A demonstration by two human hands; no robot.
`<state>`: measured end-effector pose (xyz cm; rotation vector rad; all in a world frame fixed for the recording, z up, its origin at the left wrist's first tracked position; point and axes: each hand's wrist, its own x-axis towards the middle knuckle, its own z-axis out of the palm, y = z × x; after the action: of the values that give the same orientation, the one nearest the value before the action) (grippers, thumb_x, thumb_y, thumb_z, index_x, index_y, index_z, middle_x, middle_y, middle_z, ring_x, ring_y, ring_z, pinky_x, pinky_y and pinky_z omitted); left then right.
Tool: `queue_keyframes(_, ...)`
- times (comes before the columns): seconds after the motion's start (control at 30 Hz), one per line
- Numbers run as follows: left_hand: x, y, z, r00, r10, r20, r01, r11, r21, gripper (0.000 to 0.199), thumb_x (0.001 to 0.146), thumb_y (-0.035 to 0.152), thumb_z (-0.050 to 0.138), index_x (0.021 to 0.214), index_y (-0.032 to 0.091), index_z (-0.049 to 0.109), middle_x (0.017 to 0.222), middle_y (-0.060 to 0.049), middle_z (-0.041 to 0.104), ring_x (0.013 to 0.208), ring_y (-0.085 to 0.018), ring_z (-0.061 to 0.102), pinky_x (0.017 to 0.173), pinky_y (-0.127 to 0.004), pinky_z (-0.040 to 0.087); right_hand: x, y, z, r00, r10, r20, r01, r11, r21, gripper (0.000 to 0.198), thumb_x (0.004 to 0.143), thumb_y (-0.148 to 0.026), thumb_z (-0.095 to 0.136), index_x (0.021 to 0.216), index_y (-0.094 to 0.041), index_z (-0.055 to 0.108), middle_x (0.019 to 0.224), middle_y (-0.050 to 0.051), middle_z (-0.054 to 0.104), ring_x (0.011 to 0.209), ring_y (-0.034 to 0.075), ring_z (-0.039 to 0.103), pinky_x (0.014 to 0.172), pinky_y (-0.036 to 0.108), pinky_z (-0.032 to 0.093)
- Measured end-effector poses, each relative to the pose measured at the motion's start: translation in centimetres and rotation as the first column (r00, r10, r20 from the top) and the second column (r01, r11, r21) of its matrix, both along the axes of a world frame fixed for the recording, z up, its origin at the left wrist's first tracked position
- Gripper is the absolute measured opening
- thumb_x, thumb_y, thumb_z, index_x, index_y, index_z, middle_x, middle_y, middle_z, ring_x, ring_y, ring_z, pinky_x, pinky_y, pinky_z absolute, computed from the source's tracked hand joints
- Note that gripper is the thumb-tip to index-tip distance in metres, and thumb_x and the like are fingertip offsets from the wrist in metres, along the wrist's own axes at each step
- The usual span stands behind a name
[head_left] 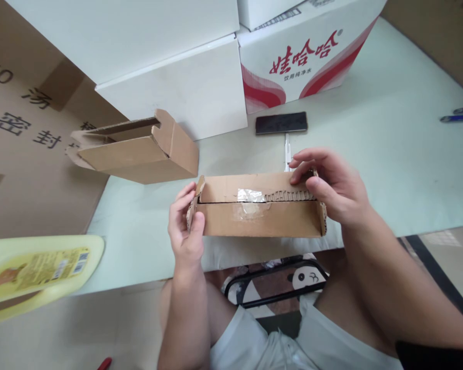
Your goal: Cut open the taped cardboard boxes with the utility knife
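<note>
A small brown cardboard box [260, 221] is at the table's near edge, between my two hands. Its long top flaps meet along a seam, where a piece of clear tape [250, 196] shows and one edge is torn to bare corrugation. My left hand [185, 226] pinches the upright end flap at the left, thumb in front and fingers behind. At the other end my right hand [327, 185] curls around the right end flap, with its fingertips over the far corner. Another brown cardboard box [139, 154] lies open at the left, its flaps spread.
Behind stand a white box [177, 92] and a white carton with red lettering [301, 67]. A phone [281, 123] and a white, thin tool [287, 149] lie beyond my box. Blue-handled scissors or pens [461, 115] are far right. A yellow bottle [42, 272] juts in at left.
</note>
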<state>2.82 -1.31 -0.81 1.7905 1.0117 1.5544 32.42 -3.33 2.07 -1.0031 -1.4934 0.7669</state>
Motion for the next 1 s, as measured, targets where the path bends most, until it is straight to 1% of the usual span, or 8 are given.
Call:
queue_keyframes(0.2, 0.1, 0.1, -0.2, 0.998, 0.007, -0.057, -0.007, 1.000, 0.001, 0.047, 0.090, 0.037, 0.074, 0.136, 0.033, 0.066, 0.146, -0.005, 0.065, 0.139, -0.028, 0.059, 0.122, -0.050, 0.043, 0.5, 0.0, -0.7, 0.982, 0.160, -0.104, -0.157, 0.987, 0.032, 0.044, 0.093, -0.060, 0.058, 0.125, -0.031, 0.067, 0.115, 0.005, 0.067, 0.097, 0.025, 0.063, 0.088, 0.042, 0.051)
queue_keyframes(0.3, 0.0, 0.1, -0.5, 0.998, 0.023, -0.059, -0.023, 1.000, -0.005, 0.050, 0.088, 0.041, 0.076, 0.136, 0.031, 0.065, 0.146, -0.006, 0.065, 0.139, -0.031, 0.059, 0.120, -0.051, 0.044, 0.6, 0.0, -0.8, 0.987, 0.137, -0.086, -0.136, 0.991, 0.016, 0.038, 0.093, -0.052, 0.060, 0.126, -0.033, 0.066, 0.115, 0.004, 0.066, 0.101, 0.026, 0.062, 0.091, 0.043, 0.049)
queue_keyframes(0.43, 0.1, -0.1, -0.7, 0.995, 0.093, 0.021, -0.092, 0.994, -0.067, 0.040, 0.092, 0.039, 0.071, 0.131, 0.030, 0.068, 0.141, -0.006, 0.068, 0.135, -0.029, 0.063, 0.117, -0.049, 0.048, 0.3, 0.0, -0.4, 0.995, 0.096, -0.010, -0.095, 0.994, 0.047, 0.031, 0.097, -0.049, 0.055, 0.118, -0.031, 0.068, 0.113, 0.006, 0.066, 0.107, 0.028, 0.061, 0.094, 0.044, 0.048)
queue_keyframes(0.5, 0.1, -0.3, -0.8, 0.992, 0.112, 0.054, -0.107, 0.990, -0.087, 0.038, 0.093, 0.040, 0.071, 0.129, 0.030, 0.068, 0.139, -0.006, 0.069, 0.134, -0.029, 0.064, 0.117, -0.049, 0.049, 0.1, 0.0, -0.2, 0.995, 0.095, -0.014, -0.094, 0.993, 0.071, 0.031, 0.098, -0.051, 0.053, 0.117, -0.031, 0.067, 0.105, 0.005, 0.067, 0.105, 0.027, 0.062, 0.093, 0.045, 0.050)
queue_keyframes(0.6, 0.2, -0.4, -0.9, 0.989, 0.128, 0.073, -0.120, 0.987, -0.110, 0.037, 0.093, 0.042, 0.070, 0.128, 0.029, 0.069, 0.139, -0.006, 0.069, 0.134, -0.029, 0.063, 0.118, -0.050, 0.048, -0.1, 0.0, 0.1, 0.996, 0.081, -0.031, -0.079, 0.994, 0.070, 0.037, 0.098, -0.055, 0.052, 0.128, -0.033, 0.059, 0.080, 0.001, 0.064, 0.092, 0.027, 0.066, 0.087, 0.045, 0.052)
queue_keyframes(0.77, 0.4, -0.3, -0.8, 0.986, 0.164, 0.028, -0.157, 0.973, -0.166, 0.035, 0.092, 0.034, 0.073, 0.126, 0.029, 0.069, 0.136, -0.005, 0.070, 0.130, -0.027, 0.066, 0.114, -0.045, 0.052, 0.0, 0.3, 0.3, 0.977, 0.059, 0.205, -0.068, 0.997, 0.040, 0.030, 0.096, -0.047, 0.057, 0.119, -0.027, 0.060, 0.079, 0.000, 0.066, 0.073, 0.022, 0.066, 0.076, 0.041, 0.051)
queue_keyframes(0.9, 0.6, -0.3, -0.3, 0.990, 0.141, 0.024, -0.136, 0.978, -0.161, 0.034, 0.092, 0.032, 0.074, 0.125, 0.029, 0.070, 0.135, -0.005, 0.071, 0.128, -0.025, 0.068, 0.112, -0.041, 0.054, -0.1, 0.4, 0.3, 0.960, 0.029, 0.280, -0.051, 0.996, 0.071, 0.028, 0.095, -0.041, 0.059, 0.118, -0.026, 0.060, 0.077, -0.001, 0.068, 0.078, 0.022, 0.068, 0.084, 0.044, 0.052)
queue_keyframes(1.0, 0.7, -0.3, 0.1, 0.989, 0.144, -0.027, -0.146, 0.983, -0.115, 0.032, 0.092, 0.029, 0.073, 0.124, 0.028, 0.070, 0.135, -0.005, 0.071, 0.128, -0.024, 0.067, 0.112, -0.042, 0.054, -0.2, 0.4, 0.2, 0.950, 0.018, 0.310, -0.037, 0.998, 0.058, 0.029, 0.094, -0.042, 0.062, 0.118, -0.026, 0.061, 0.085, 0.002, 0.071, 0.084, 0.024, 0.069, 0.088, 0.046, 0.053)
